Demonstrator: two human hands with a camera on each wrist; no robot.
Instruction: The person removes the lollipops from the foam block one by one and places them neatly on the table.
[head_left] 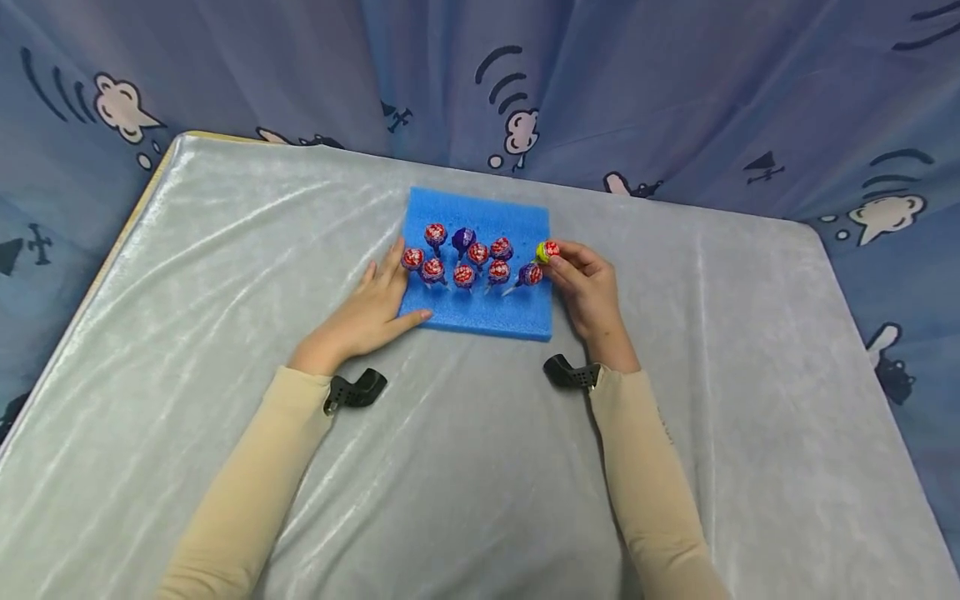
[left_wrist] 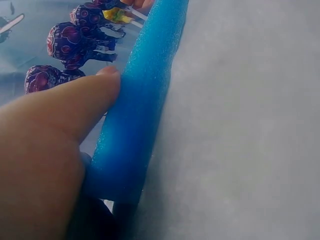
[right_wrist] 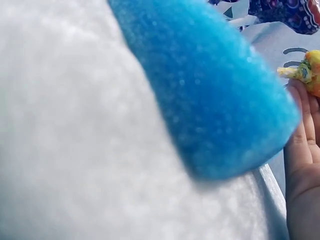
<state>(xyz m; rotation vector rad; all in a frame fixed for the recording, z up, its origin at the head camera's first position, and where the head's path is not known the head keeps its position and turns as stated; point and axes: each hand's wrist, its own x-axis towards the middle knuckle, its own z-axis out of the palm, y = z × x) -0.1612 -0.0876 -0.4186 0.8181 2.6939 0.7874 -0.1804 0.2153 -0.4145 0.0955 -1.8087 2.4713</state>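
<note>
A blue foam block [head_left: 487,321] lies on the table with several purple-and-red wrapped lollipops [head_left: 464,276] standing in it on white sticks. The left hand [head_left: 367,312] rests at the block's left side, its thumb [left_wrist: 95,92] on the front edge and its other fingers along the left edge. At the right edge, the right hand [head_left: 592,292] pinches a yellow-and-red lollipop [head_left: 548,251] between thumb and fingers. In the right wrist view the yellow lollipop [right_wrist: 312,72] shows beside the right hand [right_wrist: 304,165], beyond the blue foam [right_wrist: 210,100]. The lower end of its stick is hidden.
A pale grey cloth [head_left: 465,467] covers the table. Behind the table hangs a blue patterned curtain [head_left: 450,83]. Near the block's right edge, a purple lollipop [head_left: 530,274] leans close to the right hand's fingers. Black wrist mounts [head_left: 360,389] sit on both sleeves.
</note>
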